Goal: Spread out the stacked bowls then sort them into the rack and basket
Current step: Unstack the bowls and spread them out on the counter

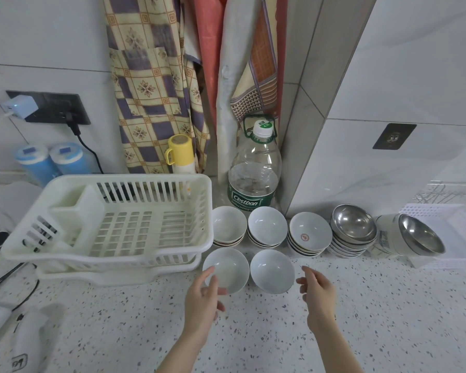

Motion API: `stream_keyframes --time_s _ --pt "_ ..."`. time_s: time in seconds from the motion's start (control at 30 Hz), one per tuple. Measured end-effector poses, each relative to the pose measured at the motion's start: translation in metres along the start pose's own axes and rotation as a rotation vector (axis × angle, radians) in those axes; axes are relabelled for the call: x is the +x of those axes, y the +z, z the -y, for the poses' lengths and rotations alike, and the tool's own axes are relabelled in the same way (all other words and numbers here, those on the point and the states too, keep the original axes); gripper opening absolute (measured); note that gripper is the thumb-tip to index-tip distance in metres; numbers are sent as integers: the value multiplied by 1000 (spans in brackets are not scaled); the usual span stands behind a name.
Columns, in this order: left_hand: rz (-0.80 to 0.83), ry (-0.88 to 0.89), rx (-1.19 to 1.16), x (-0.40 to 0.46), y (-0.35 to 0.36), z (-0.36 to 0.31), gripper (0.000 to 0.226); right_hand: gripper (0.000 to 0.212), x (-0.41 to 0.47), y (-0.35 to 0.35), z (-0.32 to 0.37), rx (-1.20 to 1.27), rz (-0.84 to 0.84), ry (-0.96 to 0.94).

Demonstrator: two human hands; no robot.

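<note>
**Two bowls down, stacks still waiting**

Two single white bowls sit side by side at lower centre of the frame: the left bowl point(225, 270) and the right bowl point(272, 271), rims nearly touching. Behind them, along the wall, runs a row of stacks — white stack point(229, 225), second stack point(267, 226), a third with a red mark inside point(309, 234), then a steel-topped stack point(353, 229). Further right, tipped bowls point(410, 236) lie on their sides against the basket point(449, 219) at the right edge. The rack point(111, 224) fills the left middle and holds no bowls.

The left hand point(203, 297) is at the near-left rim of the left bowl, thumb and fingers spread loosely; whether they touch the rim I cannot tell, but they do not appear to clasp it. The right hand point(316, 290) hangs just right of the right bowl, fingers relaxed and apart, holding nothing.

Spreading looks barely begun. The stacks lie straight ahead of both hands, beyond the singles — the left hand is nearer the two white stacks, the right nearer the marked and steel ones. Any reach must pass over the front bowls, so a low wrist could knock them.
</note>
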State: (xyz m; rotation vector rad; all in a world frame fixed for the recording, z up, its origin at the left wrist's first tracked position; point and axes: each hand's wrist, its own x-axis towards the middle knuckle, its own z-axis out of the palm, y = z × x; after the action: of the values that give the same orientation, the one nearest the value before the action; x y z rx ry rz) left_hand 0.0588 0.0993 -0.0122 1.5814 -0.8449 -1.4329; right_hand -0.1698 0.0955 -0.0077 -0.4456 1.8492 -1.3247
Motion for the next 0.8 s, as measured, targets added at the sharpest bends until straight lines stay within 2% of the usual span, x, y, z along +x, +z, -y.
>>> stream_keyframes --time_s 0.13,0.33,0.47,0.67,0.8 --pt "-28 -65 -78 18 16 -24 30 16 6 10 14 62 27 -30" --pt "-6 -183 -43 55 44 -35 48 14 26 35 27 -76 171 151" --pt "-100 -234 -73 78 55 -40 24 16 41 54 30 -140 226 196" --pt "-173 -298 -112 105 62 -41 43 23 60 79 32 -216 238 182" --pt "-187 -312 -86 113 64 -38 48 26 64 92 29 -262 214 158"
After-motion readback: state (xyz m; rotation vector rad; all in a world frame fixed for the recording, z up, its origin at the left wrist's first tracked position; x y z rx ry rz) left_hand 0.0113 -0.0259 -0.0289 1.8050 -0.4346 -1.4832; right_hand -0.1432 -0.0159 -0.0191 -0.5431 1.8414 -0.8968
